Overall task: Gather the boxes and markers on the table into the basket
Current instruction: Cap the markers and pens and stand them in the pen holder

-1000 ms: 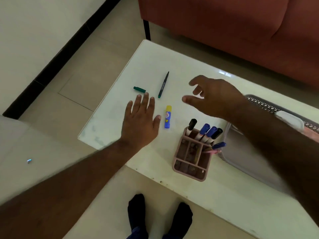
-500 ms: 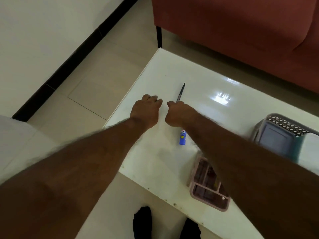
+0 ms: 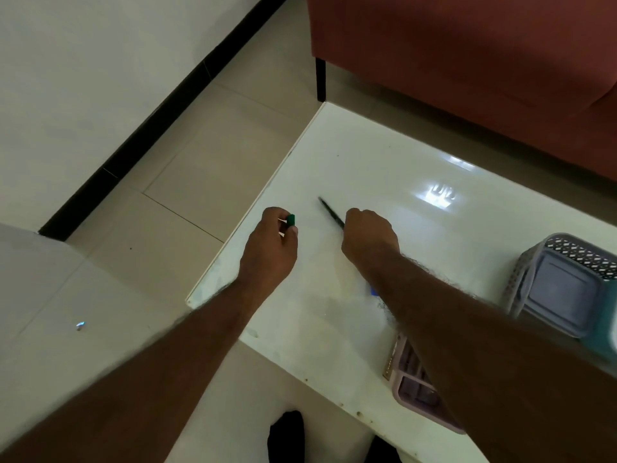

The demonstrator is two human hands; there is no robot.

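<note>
Here the left hand [image 3: 270, 242] pinches a small green marker cap [image 3: 291, 219] between thumb and fingertips, above the near-left part of the glossy white worktop [image 3: 384, 168]. The right hand [image 3: 369, 237] is curled round the lower end of a slim dark marker [image 3: 330, 211], whose tip points away and to the left; whether the marker is clear of the surface cannot be told. The two hands are near one another but apart.

A grey perforated plastic basket [image 3: 524, 272], already holding a grey-lidded box [image 3: 564, 292], stands at the right edge of the view, well apart from both hands. A pink compartmented organiser [image 3: 410, 385] lies at the near edge, partly under the right forearm, and a sliver of a blue object [image 3: 374, 292] shows beside that forearm.

The step in hand is probably recapping or lifting the marker. To do it well, align the cap's open end with the marker tip, press straight along the barrel until seated, then carry it over the basket rim before letting go. A loose cap may fall off.
</note>
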